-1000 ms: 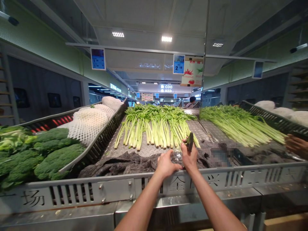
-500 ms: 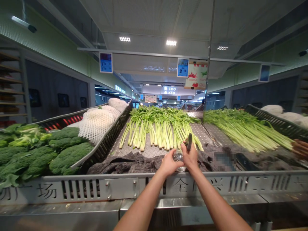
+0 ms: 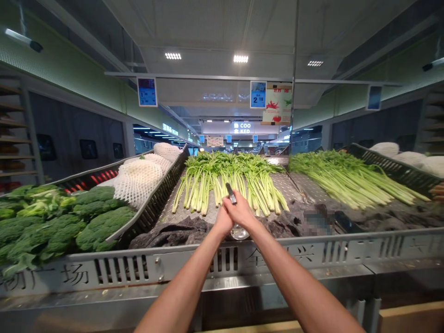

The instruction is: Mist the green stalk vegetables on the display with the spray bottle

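Note:
A clear, rounded bottle with a black head (image 3: 231, 193), by its look a spray bottle (image 3: 239, 232), is held in front of me at the bin's front. My right hand (image 3: 240, 210) is closed around its upper part, the black head jutting up and away above the fingers. My left hand (image 3: 224, 218) presses against the right one from the left, its fingers curled in and partly hidden; it seems to grip the same bottle. Just beyond both hands lies a row of celery (image 3: 203, 185), leaves to the back and cut stalk ends toward me.
A dark crumpled cloth (image 3: 173, 232) lies along the grey front rail (image 3: 180, 253). To the left are broccoli heads (image 3: 104, 226) and white net-wrapped produce (image 3: 138, 178), beyond a slatted divider (image 3: 166, 182). A mirror on the right reflects celery (image 3: 340, 180). Price signs (image 3: 258, 95) hang above.
Both hands and the bottle have moved left and slightly up. My left hand, spread beside the bottle before, has closed in against my right hand. The view has turned a little.

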The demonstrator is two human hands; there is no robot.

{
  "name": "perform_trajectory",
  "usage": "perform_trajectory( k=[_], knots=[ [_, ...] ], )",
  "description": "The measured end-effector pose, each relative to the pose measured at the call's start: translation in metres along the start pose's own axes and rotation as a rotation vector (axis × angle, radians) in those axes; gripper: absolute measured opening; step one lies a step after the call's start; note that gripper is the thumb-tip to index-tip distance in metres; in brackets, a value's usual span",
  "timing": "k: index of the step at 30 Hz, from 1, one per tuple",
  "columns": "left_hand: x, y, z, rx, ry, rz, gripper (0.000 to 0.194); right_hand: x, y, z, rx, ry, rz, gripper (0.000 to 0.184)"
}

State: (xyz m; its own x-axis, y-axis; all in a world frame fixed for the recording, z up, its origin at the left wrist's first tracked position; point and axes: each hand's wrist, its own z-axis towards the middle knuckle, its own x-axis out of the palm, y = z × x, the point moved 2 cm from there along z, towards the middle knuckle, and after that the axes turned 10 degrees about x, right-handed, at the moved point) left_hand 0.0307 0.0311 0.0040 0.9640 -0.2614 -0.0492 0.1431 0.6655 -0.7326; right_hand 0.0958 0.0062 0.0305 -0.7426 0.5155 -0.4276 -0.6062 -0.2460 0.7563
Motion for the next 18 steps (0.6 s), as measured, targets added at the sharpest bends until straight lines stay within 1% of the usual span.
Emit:
perform_trajectory(
  k=[3, 6, 8, 10, 12, 15, 18],
  knots=[
    [-0.006, 0.0, 0.001, 0.056, -0.016, 0.007, 0.038, 0.003, 0.007, -0.005, -0.019, 0.06, 0.009, 0.037],
    [-0.013, 0.004, 0.002, 0.117, -0.03, 0.027, 0.039, 0.001, 0.007, -0.009, -0.056, 0.131, 0.063, 0.048],
    [-0.019, 0.009, 0.003, 0.105, -0.068, 0.073, 0.036, -0.002, 0.004, -0.009, -0.079, 0.154, 0.112, 0.056],
    [-0.023, 0.011, 0.002, 0.073, -0.111, 0.095, 0.033, -0.004, 0.0, -0.008, -0.091, 0.161, 0.146, 0.06],
    [-0.026, 0.011, 0.001, 0.041, -0.138, 0.069, 0.033, -0.006, -0.007, -0.004, -0.088, 0.148, 0.144, 0.056],
    [-0.029, 0.005, -0.001, 0.002, -0.166, 0.044, 0.031, -0.011, -0.024, 0.006, -0.049, 0.082, 0.07, 0.048],
    [-0.033, -0.002, -0.002, -0.002, -0.172, 0.128, 0.027, -0.018, -0.042, 0.017, -0.014, 0.031, -0.028, 0.043]
  ],
)
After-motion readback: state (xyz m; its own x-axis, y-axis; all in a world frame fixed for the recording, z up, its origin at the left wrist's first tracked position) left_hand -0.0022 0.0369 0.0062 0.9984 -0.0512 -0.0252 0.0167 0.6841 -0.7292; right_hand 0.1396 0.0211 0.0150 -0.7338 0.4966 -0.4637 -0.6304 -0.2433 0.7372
